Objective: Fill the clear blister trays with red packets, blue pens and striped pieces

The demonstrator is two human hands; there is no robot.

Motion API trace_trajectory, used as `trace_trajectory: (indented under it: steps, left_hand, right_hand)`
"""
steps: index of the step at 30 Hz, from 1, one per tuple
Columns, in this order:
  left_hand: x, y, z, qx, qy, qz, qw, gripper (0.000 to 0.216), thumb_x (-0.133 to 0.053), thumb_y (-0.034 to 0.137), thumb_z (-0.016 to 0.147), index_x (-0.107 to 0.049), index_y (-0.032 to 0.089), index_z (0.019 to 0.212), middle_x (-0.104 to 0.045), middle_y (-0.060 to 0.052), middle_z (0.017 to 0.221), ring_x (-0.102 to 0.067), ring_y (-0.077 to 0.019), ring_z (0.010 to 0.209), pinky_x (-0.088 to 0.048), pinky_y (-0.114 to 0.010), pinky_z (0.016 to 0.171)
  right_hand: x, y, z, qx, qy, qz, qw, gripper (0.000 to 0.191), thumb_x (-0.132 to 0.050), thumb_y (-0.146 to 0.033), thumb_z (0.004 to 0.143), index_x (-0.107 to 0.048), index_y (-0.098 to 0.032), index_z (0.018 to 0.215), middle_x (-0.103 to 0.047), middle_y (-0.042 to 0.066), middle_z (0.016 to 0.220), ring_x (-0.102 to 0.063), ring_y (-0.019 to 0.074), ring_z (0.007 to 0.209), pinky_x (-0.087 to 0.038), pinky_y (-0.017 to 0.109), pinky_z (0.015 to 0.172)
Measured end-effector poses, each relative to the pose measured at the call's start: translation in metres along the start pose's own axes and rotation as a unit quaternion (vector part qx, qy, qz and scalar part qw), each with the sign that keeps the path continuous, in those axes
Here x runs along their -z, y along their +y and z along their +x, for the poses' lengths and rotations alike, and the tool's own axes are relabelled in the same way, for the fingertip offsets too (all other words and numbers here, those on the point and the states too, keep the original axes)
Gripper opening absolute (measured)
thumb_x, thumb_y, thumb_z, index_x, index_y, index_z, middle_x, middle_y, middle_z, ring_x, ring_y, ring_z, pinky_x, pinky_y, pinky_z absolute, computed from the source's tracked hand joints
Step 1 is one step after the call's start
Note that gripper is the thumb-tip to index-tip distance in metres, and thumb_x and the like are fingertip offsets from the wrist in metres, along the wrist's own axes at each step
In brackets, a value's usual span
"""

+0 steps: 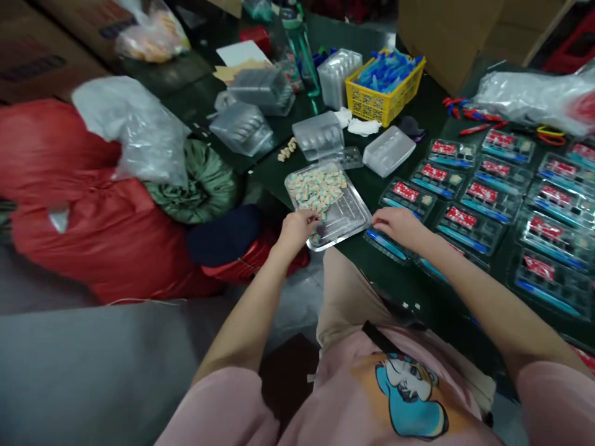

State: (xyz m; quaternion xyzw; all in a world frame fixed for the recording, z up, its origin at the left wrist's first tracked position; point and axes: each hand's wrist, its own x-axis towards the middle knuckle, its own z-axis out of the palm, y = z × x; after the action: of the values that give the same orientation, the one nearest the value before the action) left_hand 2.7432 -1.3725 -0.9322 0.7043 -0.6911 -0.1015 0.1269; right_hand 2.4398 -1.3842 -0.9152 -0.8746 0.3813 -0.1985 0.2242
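My left hand [297,230] is over the near left part of a shallow clear plastic tray [351,214], its fingers pinched together among small beige pieces with greenish edges [318,186]. Most of these pieces lie heaped in the tray's far half. On the other side, my right hand [398,224] has its fingers drawn together beside the tray's right corner, over a clear blister pack with a blue pen [388,244]. Whatever is between the right fingertips is too small to make out.
Rows of blister packs with red cards [483,192] cover the table's right side. Behind the tray are empty clear shells [318,136], a yellow basket [383,102] of blue items and a green bottle [300,49]. Red sacks [83,229] stand at left.
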Motion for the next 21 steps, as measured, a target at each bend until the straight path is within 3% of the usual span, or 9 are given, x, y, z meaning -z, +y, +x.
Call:
trace_trajectory:
  steps: [5, 10, 16, 21]
  left_hand:
    - [-0.009, -0.015, 0.004, 0.002, 0.089, -0.008, 0.996, 0.034, -0.060, 0.021, 0.080, -0.069, 0.017, 0.113, -0.068, -0.011, 0.112, -0.064, -0.0225, 0.094, -0.049, -0.032, 0.086]
    - [-0.015, -0.017, 0.013, 0.002, 0.057, -0.001, 0.998, 0.029, -0.060, 0.019, 0.081, -0.071, 0.017, 0.107, -0.067, -0.011, 0.103, -0.063, -0.0242, 0.095, -0.049, -0.033, 0.086]
    - [-0.024, -0.011, 0.011, 0.003, 0.050, -0.050, 0.997, 0.028, -0.064, 0.022, 0.079, -0.073, 0.015, 0.104, -0.066, -0.011, 0.093, -0.061, -0.0238, 0.088, -0.048, -0.033, 0.082]
    - [-0.035, 0.001, 0.005, -0.041, 0.037, -0.142, 0.988, 0.032, -0.068, 0.024, 0.077, -0.073, 0.018, 0.108, -0.062, -0.007, 0.090, -0.060, -0.0206, 0.083, -0.048, -0.032, 0.079]
  right_hand:
    - [-0.046, -0.012, 0.093, -0.018, -0.041, 0.003, 0.999, 0.019, -0.061, -0.015, 0.085, -0.070, -0.017, 0.101, -0.070, 0.006, 0.098, -0.062, 0.0182, 0.088, -0.044, 0.028, 0.082]
    - [-0.078, -0.021, 0.148, 0.025, -0.053, -0.057, 0.997, 0.031, -0.057, -0.013, 0.087, -0.068, -0.018, 0.115, -0.067, 0.008, 0.113, -0.060, 0.0202, 0.103, -0.042, 0.028, 0.090]
    - [-0.087, -0.014, 0.153, 0.109, -0.111, -0.141, 0.978, 0.029, -0.052, -0.009, 0.088, -0.069, -0.012, 0.111, -0.066, 0.014, 0.109, -0.059, 0.0245, 0.104, -0.041, 0.033, 0.091]
    - [-0.073, 0.001, 0.123, 0.079, -0.098, -0.105, 0.986, 0.022, -0.059, -0.012, 0.085, -0.070, -0.012, 0.103, -0.067, 0.013, 0.103, -0.059, 0.0234, 0.100, -0.042, 0.032, 0.088]
